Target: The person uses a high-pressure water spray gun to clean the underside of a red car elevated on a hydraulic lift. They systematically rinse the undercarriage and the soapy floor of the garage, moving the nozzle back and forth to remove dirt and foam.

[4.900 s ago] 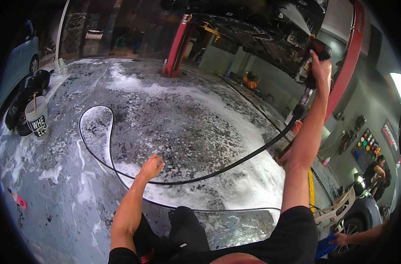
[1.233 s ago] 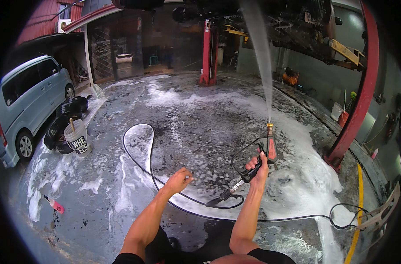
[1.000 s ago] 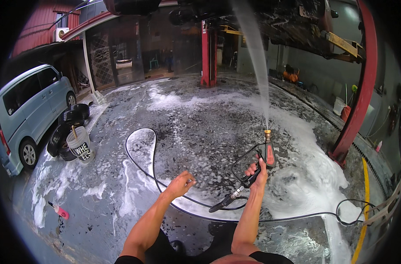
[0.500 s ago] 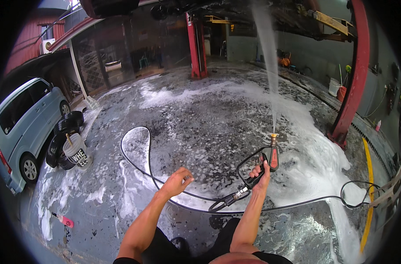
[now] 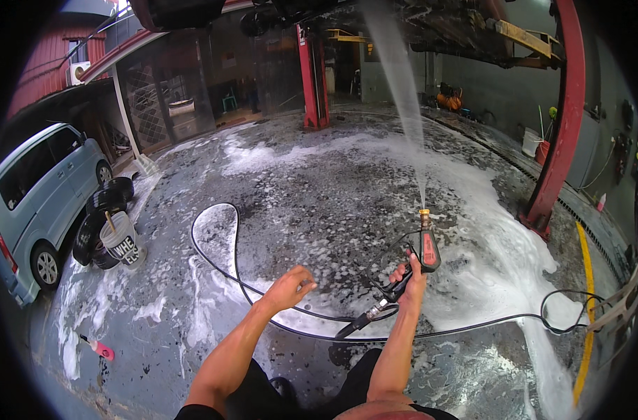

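Observation:
My right hand (image 5: 407, 281) grips a black-and-red pressure washer gun (image 5: 429, 248) with a brass nozzle tip. A white fan of water (image 5: 401, 91) shoots from the nozzle up toward the underside of a raised vehicle (image 5: 431, 42). From the gun's lower end a black hose (image 5: 298, 330) runs over the wet floor and loops at the left. My left hand (image 5: 292, 287) hovers above the hose, holding nothing, with its fingers loosely curled and partly apart.
White foam (image 5: 494, 280) spreads over the grey floor (image 5: 291, 189). Red lift posts (image 5: 564, 126) stand at right and back. At left are a blue-grey van (image 5: 46, 189), stacked black tires (image 5: 88, 238), a white bucket (image 5: 123, 241) and a pink bottle (image 5: 102, 348).
The gun has turned slightly, and its nozzle and spray have swung left. My left hand has shifted a little to the right.

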`<state>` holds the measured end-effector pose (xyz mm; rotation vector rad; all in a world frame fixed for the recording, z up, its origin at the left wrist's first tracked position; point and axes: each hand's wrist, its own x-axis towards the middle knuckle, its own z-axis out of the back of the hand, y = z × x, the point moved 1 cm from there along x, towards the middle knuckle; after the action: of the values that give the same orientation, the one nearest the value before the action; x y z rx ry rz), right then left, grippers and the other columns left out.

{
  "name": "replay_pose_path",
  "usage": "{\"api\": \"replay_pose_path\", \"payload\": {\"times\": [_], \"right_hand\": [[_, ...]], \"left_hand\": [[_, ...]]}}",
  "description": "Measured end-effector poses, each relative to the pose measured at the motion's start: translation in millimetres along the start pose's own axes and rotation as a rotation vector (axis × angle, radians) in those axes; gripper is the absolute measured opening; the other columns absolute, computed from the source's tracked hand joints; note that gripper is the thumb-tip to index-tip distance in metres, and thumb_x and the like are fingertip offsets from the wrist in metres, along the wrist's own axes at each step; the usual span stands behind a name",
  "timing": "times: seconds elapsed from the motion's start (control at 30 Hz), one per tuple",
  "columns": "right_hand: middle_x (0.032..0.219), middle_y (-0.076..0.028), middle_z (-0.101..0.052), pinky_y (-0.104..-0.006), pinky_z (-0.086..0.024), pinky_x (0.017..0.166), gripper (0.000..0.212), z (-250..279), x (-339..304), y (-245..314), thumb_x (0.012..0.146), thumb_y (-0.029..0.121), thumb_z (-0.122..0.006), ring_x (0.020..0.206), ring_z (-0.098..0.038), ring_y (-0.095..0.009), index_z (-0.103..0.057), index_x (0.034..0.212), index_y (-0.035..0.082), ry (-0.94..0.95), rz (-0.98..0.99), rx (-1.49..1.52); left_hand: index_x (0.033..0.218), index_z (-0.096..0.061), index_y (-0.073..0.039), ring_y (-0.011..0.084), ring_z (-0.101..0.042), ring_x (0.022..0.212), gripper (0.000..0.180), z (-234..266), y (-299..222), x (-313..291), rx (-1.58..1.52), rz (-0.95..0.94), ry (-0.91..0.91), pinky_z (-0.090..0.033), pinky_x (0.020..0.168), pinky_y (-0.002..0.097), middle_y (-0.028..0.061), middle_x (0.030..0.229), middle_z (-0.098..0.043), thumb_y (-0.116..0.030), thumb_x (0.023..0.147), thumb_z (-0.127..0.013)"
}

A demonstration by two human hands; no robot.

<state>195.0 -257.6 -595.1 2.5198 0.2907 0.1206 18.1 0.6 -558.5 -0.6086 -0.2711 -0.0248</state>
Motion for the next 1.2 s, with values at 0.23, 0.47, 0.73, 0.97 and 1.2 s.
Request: {"api": "replay_pose_path", "payload": {"times": [0.23, 0.47, 0.73, 0.97, 1.2], "right_hand": [[0.062, -0.005, -0.048, -0.0343, -0.045, 0.045, 0.032, -14, -1, -3, 0.094, 0.023, -0.066, 0.05, -0.05, -0.017, -0.056, 0.115, 0.002, 0.029, 0.064, -0.119], [0.061, -0.007, -0.05, -0.0339, -0.044, 0.043, 0.029, -19, -1, -13, 0.094, 0.021, -0.066, 0.048, -0.049, -0.017, -0.057, 0.111, -0.001, 0.033, 0.115, -0.22], [0.061, -0.007, -0.051, -0.0346, -0.043, 0.042, 0.029, -37, -5, -17, 0.095, 0.02, -0.065, 0.047, -0.05, -0.017, -0.051, 0.08, -0.001, -0.096, 0.272, -0.25], [0.061, -0.004, -0.051, -0.0313, -0.043, 0.041, 0.024, -46, -11, -11, 0.097, 0.018, -0.063, 0.046, -0.05, -0.014, -0.053, 0.086, -0.001, -0.124, 0.383, -0.317], [0.061, -0.004, -0.052, -0.0298, -0.044, 0.042, 0.02, -53, -21, -1, 0.096, 0.016, -0.063, 0.047, -0.051, -0.013, -0.056, 0.096, -0.002, -0.174, 0.436, -0.361]], "left_hand": [[0.102, -0.066, -0.003, 0.0251, -0.065, 0.094, 0.018, -2, -3, 2, -0.03, -0.009, 0.003, -0.053, 0.08, 0.0352, 0.0112, 0.107, -0.061, -0.019, 0.095, -0.064], [0.103, -0.066, -0.002, 0.025, -0.064, 0.095, 0.019, -2, 1, 0, -0.027, -0.007, 0.011, -0.053, 0.081, 0.0355, 0.011, 0.107, -0.061, -0.02, 0.095, -0.064], [0.101, -0.066, -0.002, 0.0267, -0.063, 0.097, 0.018, 0, 6, 1, -0.005, -0.012, 0.006, -0.052, 0.083, 0.0365, 0.0118, 0.106, -0.061, -0.019, 0.095, -0.065], [0.102, -0.066, -0.001, 0.0273, -0.063, 0.098, 0.019, -5, 9, 4, -0.041, 0.027, 0.025, -0.052, 0.083, 0.0361, 0.0122, 0.105, -0.061, -0.019, 0.095, -0.065], [0.103, -0.067, -0.003, 0.0256, -0.068, 0.091, 0.023, -8, 16, 5, 0.0, -0.009, 0.022, -0.054, 0.079, 0.036, 0.0122, 0.108, -0.06, -0.023, 0.094, -0.066]]}}
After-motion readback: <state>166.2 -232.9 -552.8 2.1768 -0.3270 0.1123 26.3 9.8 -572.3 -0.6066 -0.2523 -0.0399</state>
